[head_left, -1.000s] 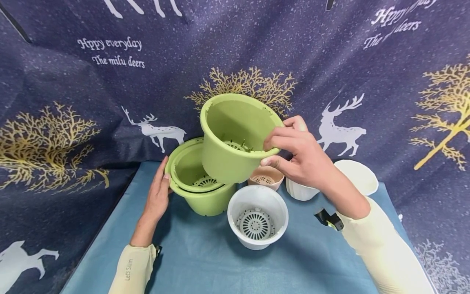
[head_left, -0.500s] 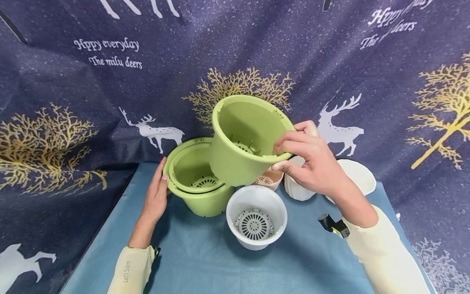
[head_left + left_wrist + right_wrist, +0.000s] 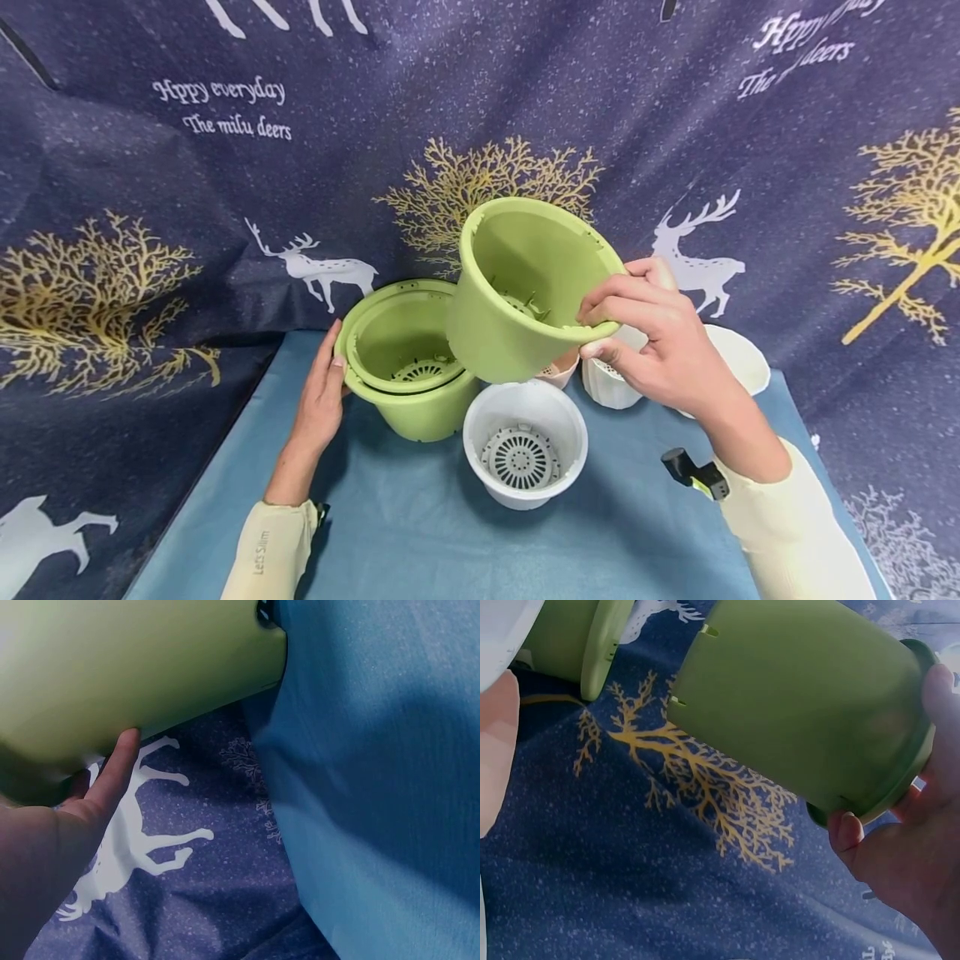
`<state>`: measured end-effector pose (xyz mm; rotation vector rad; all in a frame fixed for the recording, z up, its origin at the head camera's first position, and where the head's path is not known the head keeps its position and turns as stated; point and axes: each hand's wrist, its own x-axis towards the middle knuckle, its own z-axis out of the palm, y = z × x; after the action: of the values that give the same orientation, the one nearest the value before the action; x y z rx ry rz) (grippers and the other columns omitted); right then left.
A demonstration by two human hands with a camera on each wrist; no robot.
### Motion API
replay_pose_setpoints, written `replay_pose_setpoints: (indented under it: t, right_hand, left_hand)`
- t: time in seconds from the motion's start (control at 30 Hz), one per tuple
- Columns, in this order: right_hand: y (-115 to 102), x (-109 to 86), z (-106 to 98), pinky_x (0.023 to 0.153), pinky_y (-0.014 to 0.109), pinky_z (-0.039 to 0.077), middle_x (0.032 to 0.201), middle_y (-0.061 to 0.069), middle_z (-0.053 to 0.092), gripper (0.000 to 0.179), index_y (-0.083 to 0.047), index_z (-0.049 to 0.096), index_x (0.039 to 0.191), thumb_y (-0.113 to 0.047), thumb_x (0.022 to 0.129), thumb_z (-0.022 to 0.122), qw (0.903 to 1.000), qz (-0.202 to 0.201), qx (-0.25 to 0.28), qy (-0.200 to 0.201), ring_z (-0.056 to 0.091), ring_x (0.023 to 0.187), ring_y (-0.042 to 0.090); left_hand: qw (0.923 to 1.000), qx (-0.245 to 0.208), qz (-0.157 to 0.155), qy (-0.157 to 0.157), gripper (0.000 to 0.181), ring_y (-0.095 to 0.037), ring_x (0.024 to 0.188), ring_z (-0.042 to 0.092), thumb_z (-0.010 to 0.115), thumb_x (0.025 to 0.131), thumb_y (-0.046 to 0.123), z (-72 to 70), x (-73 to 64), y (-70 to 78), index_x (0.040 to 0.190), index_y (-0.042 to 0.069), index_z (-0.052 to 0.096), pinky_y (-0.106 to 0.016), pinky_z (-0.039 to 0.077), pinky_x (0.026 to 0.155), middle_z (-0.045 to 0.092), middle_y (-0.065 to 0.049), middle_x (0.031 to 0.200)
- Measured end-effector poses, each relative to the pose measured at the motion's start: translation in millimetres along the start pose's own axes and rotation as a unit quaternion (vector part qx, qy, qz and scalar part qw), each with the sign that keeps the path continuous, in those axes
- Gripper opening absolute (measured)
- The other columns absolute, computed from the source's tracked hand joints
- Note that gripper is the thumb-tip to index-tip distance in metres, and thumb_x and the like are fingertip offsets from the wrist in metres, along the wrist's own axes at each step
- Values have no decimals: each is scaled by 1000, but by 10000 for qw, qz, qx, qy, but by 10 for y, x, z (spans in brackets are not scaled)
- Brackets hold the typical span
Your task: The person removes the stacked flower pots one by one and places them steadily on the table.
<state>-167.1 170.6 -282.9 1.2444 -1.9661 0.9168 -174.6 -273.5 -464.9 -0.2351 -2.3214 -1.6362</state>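
Note:
In the head view my right hand (image 3: 648,329) pinches the rim of a light green plastic flowerpot (image 3: 495,333), thumb outside and fingers inside. The pot is tilted, raised over the table, its slotted bottom showing inside. The right wrist view shows the thumb and fingers of my right hand (image 3: 907,832) at its rim. My left hand (image 3: 321,400) rests against the left side of a larger green pot (image 3: 420,417) with another green pot (image 3: 397,333) nested in it. A straight finger touches the pot wall (image 3: 150,675) in the left wrist view.
A white pot (image 3: 525,492) with a slotted bottom stands in front of the green ones. Behind it are a pinkish pot (image 3: 561,375), partly hidden, a ribbed white pot (image 3: 611,387) and a white bowl-like pot (image 3: 742,358). A dark printed cloth (image 3: 480,100) hangs behind the blue-covered table (image 3: 420,542).
My right hand has moved the held green pot to the right, uncovering more of the nested pots. My left hand has stayed at the pots' side.

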Motion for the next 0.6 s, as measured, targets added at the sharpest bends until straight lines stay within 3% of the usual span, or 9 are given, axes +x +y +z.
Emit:
replay_pose_setpoints:
  t: [0.2,0.37,0.6]
  right_hand:
    - [-44,-60,-64,105,37,30,95,6,74,51,-12,78,88,-59,102,62,9999,26,43,98,55,98,28]
    - [-69,-132,-86,105,36,29,95,7,73,52,-11,78,89,-59,102,63,9999,30,-20,167,51,98,33]
    - [-74,-254,-103,105,35,29,94,9,73,54,-10,78,87,-59,101,63,9991,71,-105,395,52,98,32]
  left_hand:
    - [10000,58,-17,25,54,-26,139,47,29,119,31,8,1,-3,172,27,21,-14,54,90,20,-4,176]
    - [10000,-23,43,22,55,-31,140,46,29,119,28,10,-5,-4,172,17,20,-12,53,89,19,-7,176]
    - [10000,-43,14,42,54,-11,133,49,30,119,27,8,-17,36,172,21,22,-12,53,89,20,-7,175]
